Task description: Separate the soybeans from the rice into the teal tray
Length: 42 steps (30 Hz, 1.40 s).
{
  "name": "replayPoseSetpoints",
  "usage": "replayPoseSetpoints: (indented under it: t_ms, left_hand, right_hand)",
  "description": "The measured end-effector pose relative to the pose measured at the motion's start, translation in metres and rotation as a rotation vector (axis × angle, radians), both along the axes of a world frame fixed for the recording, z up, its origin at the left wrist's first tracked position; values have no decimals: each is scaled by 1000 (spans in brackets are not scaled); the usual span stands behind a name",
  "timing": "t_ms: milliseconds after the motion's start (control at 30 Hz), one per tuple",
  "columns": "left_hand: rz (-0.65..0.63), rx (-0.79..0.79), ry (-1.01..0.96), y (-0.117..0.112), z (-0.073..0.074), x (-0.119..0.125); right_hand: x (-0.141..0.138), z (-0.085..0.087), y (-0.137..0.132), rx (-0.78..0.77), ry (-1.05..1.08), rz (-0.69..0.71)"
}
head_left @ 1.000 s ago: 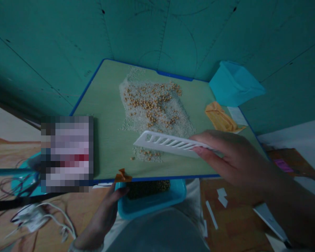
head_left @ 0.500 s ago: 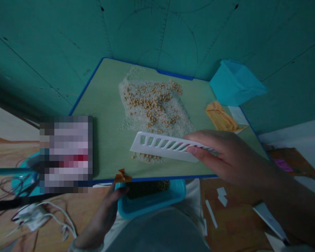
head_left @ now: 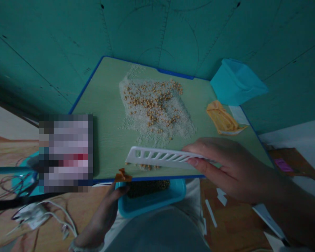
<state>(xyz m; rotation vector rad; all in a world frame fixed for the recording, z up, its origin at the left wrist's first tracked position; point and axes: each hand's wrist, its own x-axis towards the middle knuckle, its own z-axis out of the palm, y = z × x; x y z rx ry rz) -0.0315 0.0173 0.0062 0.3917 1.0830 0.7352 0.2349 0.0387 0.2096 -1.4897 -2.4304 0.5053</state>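
A white slotted plastic strip (head_left: 157, 161) is gripped at its right end by my right hand (head_left: 215, 164), its long edge down on the pale green tabletop (head_left: 105, 136). Between the strip and the table's near edge lies a small batch of tan beans (head_left: 146, 167), partly hidden by the strip. Farther back spreads a heap of white grains (head_left: 182, 120) with tan beans (head_left: 152, 105) scattered over it. Below the near edge, my left hand (head_left: 111, 201) is closed on the left rim of a blue basin (head_left: 152, 206). Dark and tan beans (head_left: 147, 187) lie inside the basin.
An open turquoise box (head_left: 233, 84) stands at the table's back right, with a crumpled orange-yellow packet (head_left: 223, 119) before it. Brown tape (head_left: 123, 175) sticks to the near edge. A pixelated object (head_left: 68, 154) covers the left side. Cables (head_left: 55, 213) lie on the floor.
My right hand has drawn the strip toward the near edge, pushing the small batch of beans closer to it. My left hand and the basin have stayed in place.
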Motion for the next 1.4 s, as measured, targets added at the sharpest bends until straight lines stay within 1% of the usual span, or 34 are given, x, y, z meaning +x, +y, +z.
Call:
replayPoseSetpoints:
  t_ms: [167, 333, 433, 700, 867, 1000, 1133, 1267, 1400]
  left_hand:
    - [4, -24, 2, -1, 0, 1]
    - [16, -17, 5, 0, -2, 1]
    - [20, -21, 2, 0, -3, 1]
    - [8, -68, 20, 0, 10, 4]
    - [7, -74, 16, 0, 10, 7]
    - [-7, -62, -18, 0, 8, 7]
    - [-8, -57, -21, -1, 8, 5]
    - [-20, -47, -29, -1, 7, 5]
    - [-23, -41, -39, -1, 6, 5]
  right_hand:
    - [0, 0, -3, -32, 32, 21]
    - [3, -2, -9, -40, 57, 10]
    - [4, -2, -11, -59, 60, 26]
    - [3, -1, -12, -63, 45, 38]
    - [7, 0, -9, -45, 9, -31]
    - [10, -3, -4, -53, 33, -71]
    - [8, -4, -3, -64, 32, -50]
    - [5, -1, -5, -51, 32, -17]
    - [3, 0, -6, -72, 33, 11]
